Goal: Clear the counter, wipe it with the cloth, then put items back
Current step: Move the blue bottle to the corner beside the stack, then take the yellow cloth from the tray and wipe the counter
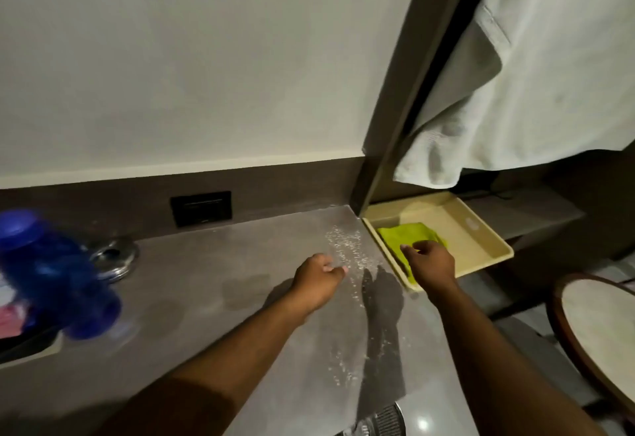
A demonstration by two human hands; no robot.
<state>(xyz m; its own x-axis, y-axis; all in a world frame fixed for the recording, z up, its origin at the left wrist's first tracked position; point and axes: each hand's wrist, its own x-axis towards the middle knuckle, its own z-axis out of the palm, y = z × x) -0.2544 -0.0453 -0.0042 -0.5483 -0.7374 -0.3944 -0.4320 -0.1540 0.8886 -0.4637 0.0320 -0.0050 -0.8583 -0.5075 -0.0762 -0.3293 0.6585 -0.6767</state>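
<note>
The grey counter point(206, 315) has white crumbs point(347, 246) scattered near its right end. Just past that end a beige tray point(481, 229) holds a folded green cloth point(405, 233). My right hand point(429, 264) is down on the cloth's near part, fingers curled onto it; the fingertips are hidden. Beside the crumbs my left hand point(319, 277) hovers just above the counter, fingers curled in and holding nothing I can see.
A blurred blue bottle point(58, 274) stands at the counter's left, with a metal ashtray point(113, 257) behind it. A black wall socket point(201, 209) sits in the backsplash. A white towel point(515, 92) hangs above the tray. A round table point(598, 329) is at lower right.
</note>
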